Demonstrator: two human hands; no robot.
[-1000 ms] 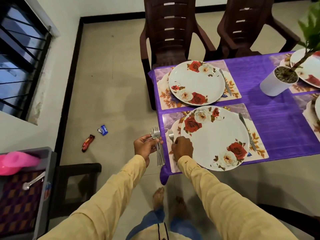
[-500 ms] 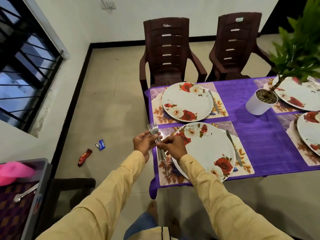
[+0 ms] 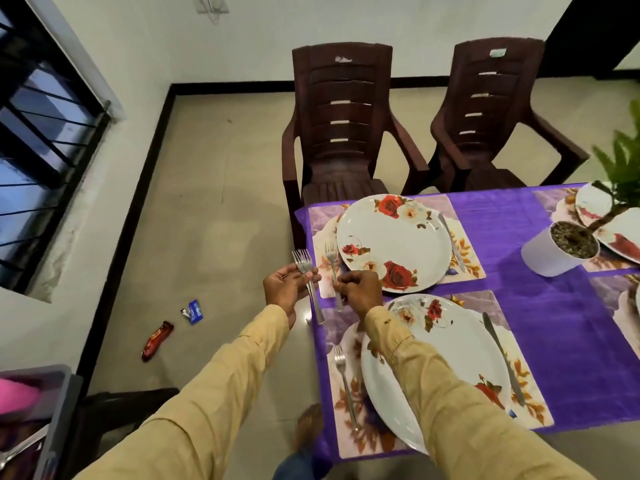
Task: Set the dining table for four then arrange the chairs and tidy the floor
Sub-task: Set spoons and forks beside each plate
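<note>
Now that one steel fork point(image 3: 345, 389) lies at the near floral plate's point(image 3: 446, 368) 9 o'clock, your right hand point(image 3: 358, 292) pinches another fork point(image 3: 333, 271) beside the far plate point(image 3: 393, 242); your left hand point(image 3: 287, 289) grips the spare forks point(image 3: 306, 275).

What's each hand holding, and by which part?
Left hand: spare forks, gripped mid-handle, tines up. Right hand: one fork, pinched at the handle, beside the far plate.

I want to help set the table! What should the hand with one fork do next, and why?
Probably lower that fork onto the placemat, left of the far plate. The right hand holds it just there, and the near plate already has its fork laid that way. The left hand holds the spares.
</note>
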